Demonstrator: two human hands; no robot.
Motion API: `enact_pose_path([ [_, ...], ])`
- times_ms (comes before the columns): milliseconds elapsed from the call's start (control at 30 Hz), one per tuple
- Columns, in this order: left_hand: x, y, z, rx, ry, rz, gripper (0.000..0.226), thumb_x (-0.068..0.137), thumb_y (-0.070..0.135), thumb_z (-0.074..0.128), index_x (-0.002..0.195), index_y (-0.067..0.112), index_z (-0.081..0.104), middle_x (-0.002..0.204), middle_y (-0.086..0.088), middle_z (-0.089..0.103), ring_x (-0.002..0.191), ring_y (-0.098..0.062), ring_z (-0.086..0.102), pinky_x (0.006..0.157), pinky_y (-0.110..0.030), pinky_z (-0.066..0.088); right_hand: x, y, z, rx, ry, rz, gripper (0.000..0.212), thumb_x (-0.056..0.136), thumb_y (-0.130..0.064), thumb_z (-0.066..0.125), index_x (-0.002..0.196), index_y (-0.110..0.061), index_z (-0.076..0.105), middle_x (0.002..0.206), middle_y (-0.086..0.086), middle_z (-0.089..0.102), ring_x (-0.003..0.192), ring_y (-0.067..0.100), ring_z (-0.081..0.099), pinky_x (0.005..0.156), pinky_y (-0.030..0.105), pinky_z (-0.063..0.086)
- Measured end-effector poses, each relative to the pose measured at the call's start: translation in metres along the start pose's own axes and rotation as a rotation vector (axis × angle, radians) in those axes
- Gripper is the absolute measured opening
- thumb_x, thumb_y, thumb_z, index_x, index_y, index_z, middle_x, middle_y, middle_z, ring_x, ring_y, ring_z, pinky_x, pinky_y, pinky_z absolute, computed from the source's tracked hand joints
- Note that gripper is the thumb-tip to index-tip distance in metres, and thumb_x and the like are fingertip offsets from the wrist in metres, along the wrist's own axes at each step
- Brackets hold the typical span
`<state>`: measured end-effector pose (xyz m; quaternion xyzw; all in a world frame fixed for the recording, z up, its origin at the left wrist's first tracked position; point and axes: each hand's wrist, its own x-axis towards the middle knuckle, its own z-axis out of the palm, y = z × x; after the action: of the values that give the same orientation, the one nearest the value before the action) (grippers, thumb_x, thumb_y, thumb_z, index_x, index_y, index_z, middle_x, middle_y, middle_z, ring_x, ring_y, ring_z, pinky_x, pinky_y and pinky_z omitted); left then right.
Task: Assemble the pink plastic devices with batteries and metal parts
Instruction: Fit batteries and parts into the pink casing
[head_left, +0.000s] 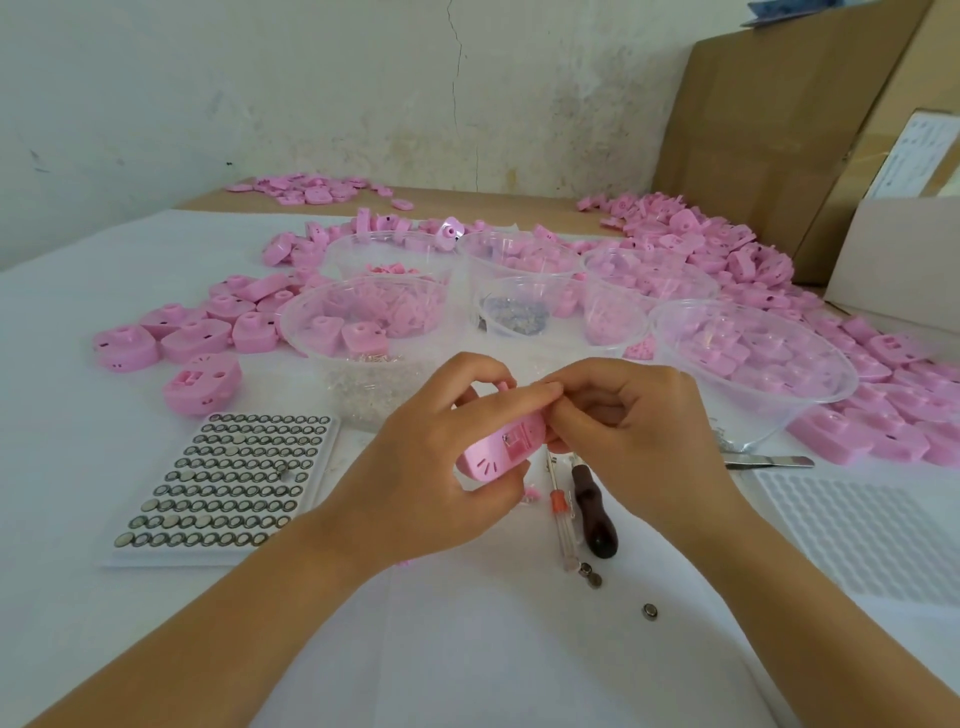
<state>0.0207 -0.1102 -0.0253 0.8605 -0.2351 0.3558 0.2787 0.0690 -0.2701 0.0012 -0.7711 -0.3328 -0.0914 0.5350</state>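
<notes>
While working outward from the near edge of the white tabletop (467, 649), noted loose button cells (649, 611) lying well apart from the filled battery tray (228, 483) at left. Just beyond, recorded a clear-handled screwdriver (560, 506) and a dark-handled screwdriver (595, 519) side by side, untouched, with an empty blister tray (872, 540) at right. Above these, found the left hand (431, 467) with fingers curled round one pink device (493, 452), held clear of the tabletop, open compartment facing up. Found the right hand (634, 431) with fingers (576, 415) bunched tight at that compartment's upper edge; contents of the pinch, if any, too small to tell. Judged as the step in hand: seating a small component in the compartment. Judged for the next move: a firm press until seated, then a reach for a cell or a driver, with a steady hold on the shell throughout. Farther back, logged tweezers (769, 461), clear plastic bowls (831, 395) of parts, heaps of pink shells (701, 244) and cardboard boxes (779, 130) against the wall.
</notes>
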Motion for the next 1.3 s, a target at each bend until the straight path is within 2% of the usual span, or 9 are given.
enact_pose_path([
  [167, -0.0016, -0.0013, 0.0008, -0.014, -0.006, -0.037, 0.052, 0.074, 0.023, 0.061, 0.124, 0.031, 0.05, 0.109, 0.006, 0.045, 0.087, -0.011, 0.052, 0.065, -0.015, 0.048, 0.001, -0.0004, -0.0038, -0.022, 0.013, -0.04, 0.025, 0.079, -0.008, 0.062, 0.07, -0.031, 0.066, 0.064, -0.01, 0.068, 0.055, 0.005, 0.064, 0.057, 0.017, 0.054],
  [300, -0.0012, -0.002, 0.0022, 0.001, 0.024, -0.04, 0.059, 0.068, 0.013, 0.07, 0.121, 0.03, 0.049, 0.106, 0.008, 0.045, 0.092, -0.004, 0.049, 0.066, -0.014, 0.047, 0.001, -0.0001, -0.0038, -0.079, 0.065, -0.07, 0.022, 0.077, -0.008, 0.069, 0.066, -0.028, 0.066, 0.06, -0.009, 0.066, 0.054, 0.008, 0.062, 0.056, 0.019, 0.053],
  [467, -0.0009, -0.0035, 0.0022, -0.001, 0.036, -0.053, 0.062, 0.067, 0.011, 0.072, 0.122, 0.027, 0.05, 0.103, 0.002, 0.049, 0.092, 0.001, 0.046, 0.066, -0.011, 0.045, 0.0008, -0.0003, -0.0047, -0.102, 0.102, -0.068, 0.019, 0.075, -0.013, 0.074, 0.064, -0.026, 0.066, 0.06, -0.01, 0.066, 0.053, 0.008, 0.062, 0.056, 0.022, 0.053],
  [600, -0.0012, -0.0037, 0.0045, -0.002, 0.019, -0.046, 0.063, 0.066, 0.01, 0.073, 0.124, 0.025, 0.053, 0.103, 0.001, 0.048, 0.09, -0.001, 0.046, 0.066, -0.009, 0.045, -0.0003, -0.0004, -0.0047, -0.164, 0.088, -0.131, 0.005, 0.076, -0.008, 0.073, 0.075, -0.013, 0.074, 0.06, -0.007, 0.068, 0.057, 0.009, 0.064, 0.059, 0.027, 0.053],
  [800, -0.001, -0.0041, 0.0044, 0.024, 0.043, -0.034, 0.067, 0.066, 0.01, 0.073, 0.127, 0.021, 0.048, 0.103, 0.001, 0.046, 0.082, -0.005, 0.047, 0.066, -0.009, 0.043, -0.0002, 0.0009, -0.0054, -0.206, 0.044, -0.18, 0.013, 0.083, 0.001, 0.064, 0.087, -0.008, 0.073, 0.07, -0.002, 0.071, 0.069, 0.007, 0.066, 0.065, 0.027, 0.053],
  [900, -0.001, -0.0034, 0.0048, 0.036, 0.039, -0.037, 0.069, 0.066, 0.01, 0.073, 0.129, 0.02, 0.045, 0.103, 0.0, 0.046, 0.08, -0.009, 0.047, 0.066, -0.011, 0.043, -0.0002, -0.0002, -0.0063, -0.185, 0.053, -0.193, 0.013, 0.084, -0.001, 0.064, 0.087, -0.01, 0.073, 0.07, -0.009, 0.067, 0.069, 0.003, 0.066, 0.064, 0.024, 0.054],
  [1000, -0.0014, -0.0036, 0.006, 0.026, 0.05, -0.037, 0.066, 0.066, 0.011, 0.074, 0.126, 0.022, 0.049, 0.105, 0.001, 0.047, 0.079, -0.009, 0.048, 0.065, -0.012, 0.044, -0.0001, -0.0048, -0.0083, -0.094, 0.088, -0.212, 0.019, 0.081, -0.007, 0.068, 0.084, -0.026, 0.07, 0.068, -0.014, 0.068, 0.064, 0.003, 0.066, 0.063, 0.02, 0.055],
  [1067, -0.0023, -0.0029, 0.0066, 0.01, 0.049, -0.041, 0.065, 0.066, 0.012, 0.074, 0.126, 0.026, 0.052, 0.106, 0.005, 0.046, 0.08, -0.008, 0.048, 0.065, -0.012, 0.044, 0.0, -0.0077, -0.0085, -0.055, 0.095, -0.229, 0.02, 0.08, -0.009, 0.069, 0.082, -0.029, 0.068, 0.07, -0.017, 0.068, 0.064, 0.003, 0.066, 0.063, 0.016, 0.054],
  [1300, -0.001, 0.0, 0.0057, 0.031, 0.054, -0.056, 0.066, 0.067, 0.012, 0.074, 0.127, 0.02, 0.047, 0.106, 0.003, 0.047, 0.083, -0.005, 0.047, 0.067, -0.011, 0.044, -0.0008, -0.0081, -0.0053, 0.048, 0.062, -0.065, 0.025, 0.083, -0.006, 0.064, 0.077, -0.03, 0.064, 0.074, -0.009, 0.07, 0.064, 0.004, 0.068, 0.064, 0.017, 0.055],
])
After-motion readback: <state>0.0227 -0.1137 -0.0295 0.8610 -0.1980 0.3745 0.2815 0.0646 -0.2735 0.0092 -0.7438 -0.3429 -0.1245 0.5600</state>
